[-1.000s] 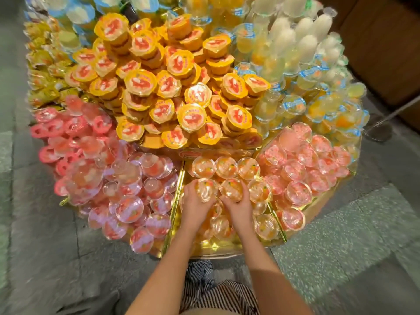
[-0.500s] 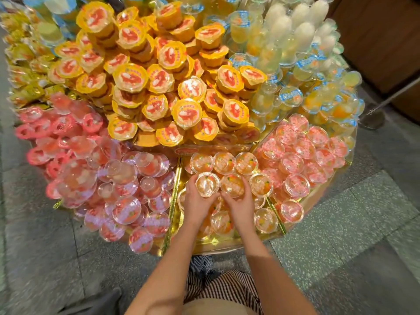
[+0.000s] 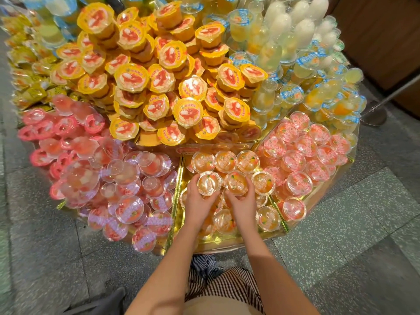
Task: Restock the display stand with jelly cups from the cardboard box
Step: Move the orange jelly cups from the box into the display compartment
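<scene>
"Jelly cups (image 3: pixel 225 160), clear round plastic ones with orange fruit inside, fill the middle compartment of the round, gold-trimmed display stand (image 3: pixel 227 241) at lower centre of the frame. Where do we have our hands?"

"Both in that compartment. Our left hand (image 3: pixel 198 202) curls fingers and thumb round one orange-fruit cup (image 3: pixel 209 183), lid up. Our right hand (image 3: pixel 243 201) grips a second cup (image 3: pixel 236 183) just beside it, to the right. Whether the two rims touch, we cannot tell."

"What sits around the pair?"

"A row of three matching cups just above them, one more at their right, and others lower down beneath our wrists. A gold divider strip (image 3: pixel 176 201) bounds the compartment on the left. Beyond it, at lower left, we see a heap of clear domed cups with pink fruit (image 3: pixel 129 208). At centre right lie flat-lidded cups with pink print (image 3: pixel 300 183)."

"And higher up?"

"Orange tubs with yellow-and-red foil lids (image 3: pixel 188 112) pile up through the centre and top. Pale cups with blue-ringed lids (image 3: pixel 292 93) stand at upper right. Speckled grey floor tiles (image 3: pixel 341 223) run along the bottom, and striped fabric (image 3: pixel 227 283) shows between our forearms at bottom centre."
</scene>
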